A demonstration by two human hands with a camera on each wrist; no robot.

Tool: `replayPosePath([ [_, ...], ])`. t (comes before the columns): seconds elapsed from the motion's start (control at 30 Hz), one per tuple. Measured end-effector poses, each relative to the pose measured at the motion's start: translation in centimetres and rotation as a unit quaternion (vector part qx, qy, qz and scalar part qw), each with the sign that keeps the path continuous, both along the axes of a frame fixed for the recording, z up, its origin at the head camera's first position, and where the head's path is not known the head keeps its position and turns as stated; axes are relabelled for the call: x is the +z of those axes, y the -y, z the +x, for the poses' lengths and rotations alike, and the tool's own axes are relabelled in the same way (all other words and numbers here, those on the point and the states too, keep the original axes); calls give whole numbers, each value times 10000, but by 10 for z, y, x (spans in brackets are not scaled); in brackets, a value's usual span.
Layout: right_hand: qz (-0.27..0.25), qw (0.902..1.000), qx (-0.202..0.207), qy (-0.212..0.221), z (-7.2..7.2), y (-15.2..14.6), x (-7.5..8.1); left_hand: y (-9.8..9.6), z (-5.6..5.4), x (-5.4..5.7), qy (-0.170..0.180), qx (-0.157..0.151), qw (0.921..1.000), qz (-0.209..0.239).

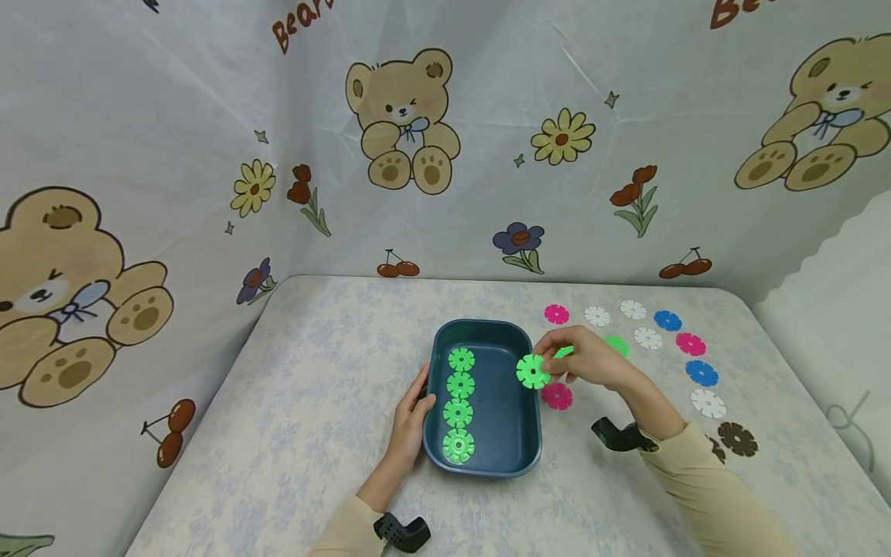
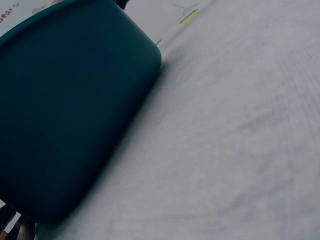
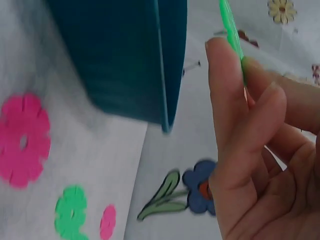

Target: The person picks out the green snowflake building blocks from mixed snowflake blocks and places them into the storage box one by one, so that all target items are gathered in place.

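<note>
4 green discs [image 1: 454,414] lined up inside blue tray [image 1: 500,433] | fifth disc [image 1: 527,374] pinched in right hand [image 1: 588,357] grip, at tray's right rim | left hand [image 1: 405,427] holds tray | another green piece [image 1: 617,345] unplaced, on table [image 1: 313,371]

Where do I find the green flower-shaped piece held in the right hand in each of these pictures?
Head: just right of centre, the green piece overlaps the right rim of the blue tray, pinched in the right hand.
Left wrist: not in this picture.
Right wrist: at the top, right of centre, seen edge-on in that hand's pinch.
Shared landmark: the blue tray, near the middle of the head view and at upper left in both wrist views.
</note>
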State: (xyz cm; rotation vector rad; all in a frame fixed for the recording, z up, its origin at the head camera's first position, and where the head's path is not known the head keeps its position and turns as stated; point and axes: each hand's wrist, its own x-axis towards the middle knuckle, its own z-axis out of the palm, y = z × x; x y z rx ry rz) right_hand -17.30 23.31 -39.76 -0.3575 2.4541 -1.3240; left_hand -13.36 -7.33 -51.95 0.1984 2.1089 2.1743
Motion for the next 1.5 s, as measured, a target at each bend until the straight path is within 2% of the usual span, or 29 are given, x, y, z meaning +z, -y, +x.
replayPosePath([
  [0.17, -146, 9951, 978, 1, 5, 29, 0, 0, 0, 1, 13, 11, 10000, -24],
  [0.53, 680, 9791, 1875, 398, 4, 74, -24, 0, 1, 2, -4, -8, 10000, 21],
  [0.97, 1364, 9699, 1968, 438, 10, 94, -35, 0, 0, 2, -10, 17, 10000, 22],
  [1.5, 1762, 9646, 1921, 405, 13, 99, -47, 0, 0, 1, -14, 4, 10000, 66],
])
